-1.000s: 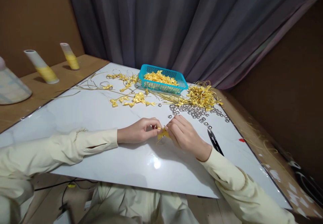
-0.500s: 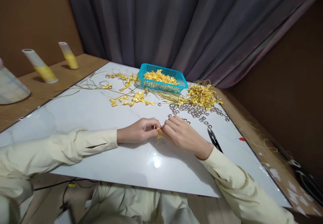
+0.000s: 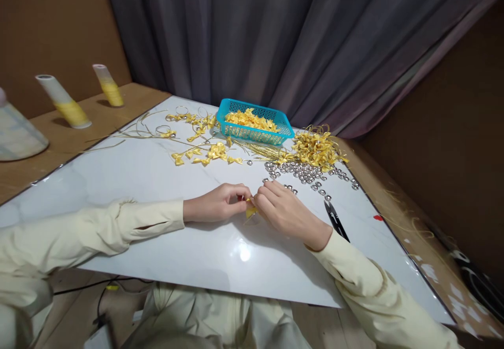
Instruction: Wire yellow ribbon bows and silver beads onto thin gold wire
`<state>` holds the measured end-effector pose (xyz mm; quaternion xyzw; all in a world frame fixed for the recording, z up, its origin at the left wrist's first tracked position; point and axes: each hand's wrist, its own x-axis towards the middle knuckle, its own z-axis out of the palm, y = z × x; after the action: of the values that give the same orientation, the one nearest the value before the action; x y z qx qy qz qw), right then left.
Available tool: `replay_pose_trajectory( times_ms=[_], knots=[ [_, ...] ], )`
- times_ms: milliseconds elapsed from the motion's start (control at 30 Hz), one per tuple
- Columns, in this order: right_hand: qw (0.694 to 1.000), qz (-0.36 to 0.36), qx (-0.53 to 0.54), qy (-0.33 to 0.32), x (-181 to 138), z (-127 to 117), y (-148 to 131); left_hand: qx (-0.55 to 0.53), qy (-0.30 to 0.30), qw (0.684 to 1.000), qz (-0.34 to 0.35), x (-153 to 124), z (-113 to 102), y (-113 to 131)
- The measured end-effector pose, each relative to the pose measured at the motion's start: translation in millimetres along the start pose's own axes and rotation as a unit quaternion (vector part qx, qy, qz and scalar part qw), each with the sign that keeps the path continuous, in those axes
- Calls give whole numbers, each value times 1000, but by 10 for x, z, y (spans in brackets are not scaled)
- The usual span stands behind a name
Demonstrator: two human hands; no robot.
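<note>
Above the white tabletop (image 3: 189,249), my two hands meet around a small yellow ribbon bow (image 3: 251,211). My left hand (image 3: 220,202) comes from the left, its thumb and forefinger pinching the bow's edge. From the other side my right hand (image 3: 281,207) bends over it, fingers curled in; its fingertips are partly hidden behind the back of the hand. Just beyond my right hand lie many silver ring-like pieces (image 3: 303,171). Black thread snips (image 3: 336,220) rest beside my right wrist.
A turquoise basket (image 3: 255,138) of yellow bows stands at the back. A heap of corded bows (image 3: 318,147) sits to its right, gold cords (image 3: 263,151) in front. Loose bows (image 3: 216,151) lie left of centre. Yellow thread spools (image 3: 73,113) stand far left.
Both hands stay in nearly the same place around the bow. Slightly more of the yellow bow shows between the fingertips; the things on the table have not moved.
</note>
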<state>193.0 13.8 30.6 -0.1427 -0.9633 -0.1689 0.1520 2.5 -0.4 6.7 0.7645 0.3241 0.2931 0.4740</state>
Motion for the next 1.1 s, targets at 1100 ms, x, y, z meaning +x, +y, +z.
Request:
replay_pose_trajectory(
  times_ms=[1100],
  knots=[
    [770,300,402,394,-107,-504,116,-13,-16,1000,-8,-2,-11,2]
  ],
)
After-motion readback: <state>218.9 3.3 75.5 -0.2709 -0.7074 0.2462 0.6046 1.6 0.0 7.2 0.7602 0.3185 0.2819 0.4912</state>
